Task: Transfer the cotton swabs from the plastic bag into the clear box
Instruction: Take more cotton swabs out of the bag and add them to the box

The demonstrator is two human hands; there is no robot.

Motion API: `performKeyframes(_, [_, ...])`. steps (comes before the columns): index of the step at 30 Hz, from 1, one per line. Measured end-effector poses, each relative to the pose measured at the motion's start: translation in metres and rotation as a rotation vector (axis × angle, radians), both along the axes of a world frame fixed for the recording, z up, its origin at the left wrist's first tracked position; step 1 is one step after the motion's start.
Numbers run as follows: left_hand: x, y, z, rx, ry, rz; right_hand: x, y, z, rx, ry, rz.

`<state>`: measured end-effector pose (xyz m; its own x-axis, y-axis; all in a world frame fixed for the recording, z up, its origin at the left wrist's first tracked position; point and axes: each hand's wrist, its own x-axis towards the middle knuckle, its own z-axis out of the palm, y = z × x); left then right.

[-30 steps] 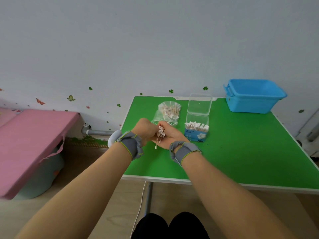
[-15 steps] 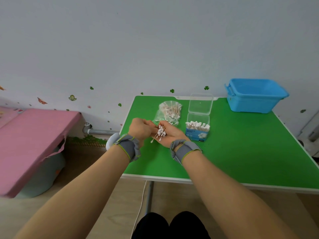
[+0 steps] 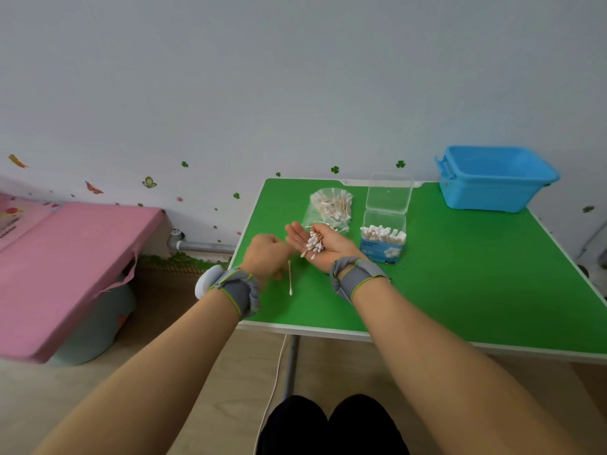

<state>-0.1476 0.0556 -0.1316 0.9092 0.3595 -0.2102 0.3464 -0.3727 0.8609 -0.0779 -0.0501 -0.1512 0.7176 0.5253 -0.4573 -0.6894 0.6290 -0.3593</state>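
Both bare forearms reach forward over the desk, with grey bands at the wrists. The right hand lies palm up, fingers straight, swabs on its palm. The left hand is knuckles up near the desk's left edge, its fingers curled under and hidden.
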Motion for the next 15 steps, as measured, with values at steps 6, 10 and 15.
performKeyframes(6, [-0.011,-0.005,-0.003,0.307,0.136,-0.184,0.001,0.003,-0.003,-0.047,-0.033,0.013])
performKeyframes(10, [-0.004,-0.001,0.001,0.406,0.222,-0.168,0.001,0.001,-0.005,-0.077,-0.046,0.03])
performKeyframes(15, [-0.002,0.004,0.001,0.355,0.23,-0.139,0.0,0.0,-0.005,-0.099,-0.056,0.047])
